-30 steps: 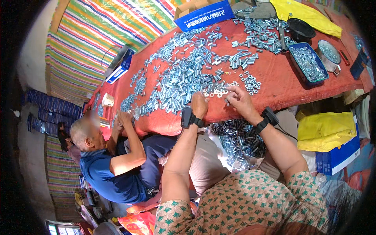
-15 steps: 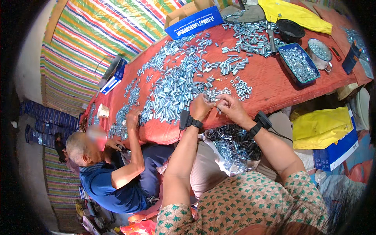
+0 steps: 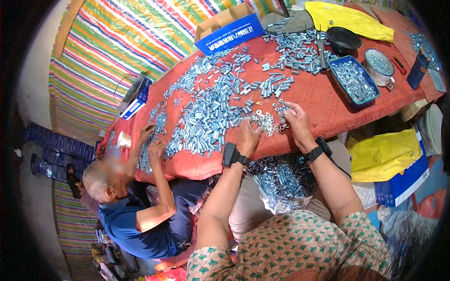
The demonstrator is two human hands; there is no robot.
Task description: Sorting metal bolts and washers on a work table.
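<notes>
My left hand (image 3: 248, 137) rests at the near edge of the large pile of silver metal sleeves (image 3: 213, 105). Its fingers are curled in; whatever they hold is hidden. Beside it lies a loose heap of thin metal rings (image 3: 268, 124). My right hand (image 3: 299, 125) reaches over the right side of these rings, thumb and forefinger apart, beside a small group of nuts (image 3: 281, 108). Both wrists wear black straps with small devices. Below the table edge, between my legs, lies a mass of dark and silver metal fasteners (image 3: 281, 180).
A blue tray of small metal parts (image 3: 355, 79), an enamel mug (image 3: 379, 63) and a black bowl (image 3: 343, 41) stand at the right. An open blue carton (image 3: 229, 30) is at the back. At left, a co-worker (image 3: 136, 220) in blue handles parts with both hands.
My hands have drawn apart; the right moved right and up to the nuts, the left slightly down. The co-worker's hands are now both over the parts on the table.
</notes>
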